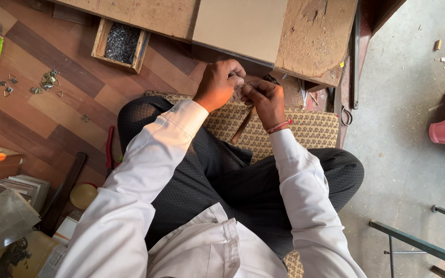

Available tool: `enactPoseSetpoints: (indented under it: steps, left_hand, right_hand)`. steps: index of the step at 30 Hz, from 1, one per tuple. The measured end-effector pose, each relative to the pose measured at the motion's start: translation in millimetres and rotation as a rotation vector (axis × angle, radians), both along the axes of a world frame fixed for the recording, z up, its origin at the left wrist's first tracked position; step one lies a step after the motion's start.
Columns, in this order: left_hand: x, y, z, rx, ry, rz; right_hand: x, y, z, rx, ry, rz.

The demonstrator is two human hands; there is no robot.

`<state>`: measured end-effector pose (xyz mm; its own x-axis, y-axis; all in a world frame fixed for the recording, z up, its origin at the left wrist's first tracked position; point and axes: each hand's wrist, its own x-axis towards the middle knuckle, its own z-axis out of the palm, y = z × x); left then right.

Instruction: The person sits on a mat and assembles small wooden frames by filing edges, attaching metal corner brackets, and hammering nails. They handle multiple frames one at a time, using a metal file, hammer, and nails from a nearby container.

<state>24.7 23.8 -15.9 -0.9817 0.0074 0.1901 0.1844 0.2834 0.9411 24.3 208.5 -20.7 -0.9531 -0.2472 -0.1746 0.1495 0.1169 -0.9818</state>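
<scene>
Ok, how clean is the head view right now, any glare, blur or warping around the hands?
Head view: soft daylight, brightest on the concrete floor at right, no harsh glare; left hand and right hand are sharp enough, but what the fingers pinch is too small to tell; the hammer handle lies partly in their shadow; wide-angle warping stretches the white sleeves toward the bottom edge.

Person seen from above: white long-sleeved shirt (145,206) with a buttoned front placket and loose cuffs; dark trousers (222,180) in a fine check pattern. A red thread band (279,126) circles the wrist of the right hand (264,100); the left hand (218,82) is bare.
</scene>
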Motion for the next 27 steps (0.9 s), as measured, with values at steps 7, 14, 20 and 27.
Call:
enactPoseSetpoints:
  steps: [7, 14, 20, 27]
  left_hand:
    - [-2, -1, 0, -0.014, 0.009, 0.004]
    - [-2, -1, 1, -0.071, -0.04, 0.01]
    - [-1, 1, -1, -0.171, 0.022, 0.022]
    - [-1, 6, -10, -0.072, -0.012, 0.03]
  right_hand:
    - [1, -3, -6, -0.061, -0.024, -0.03]
    - [4, -7, -6, -0.09, -0.048, -0.042]
    - [2, -7, -4, -0.034, 0.003, -0.008]
    - [2, -10, -11, -0.12, 0.002, -0.052]
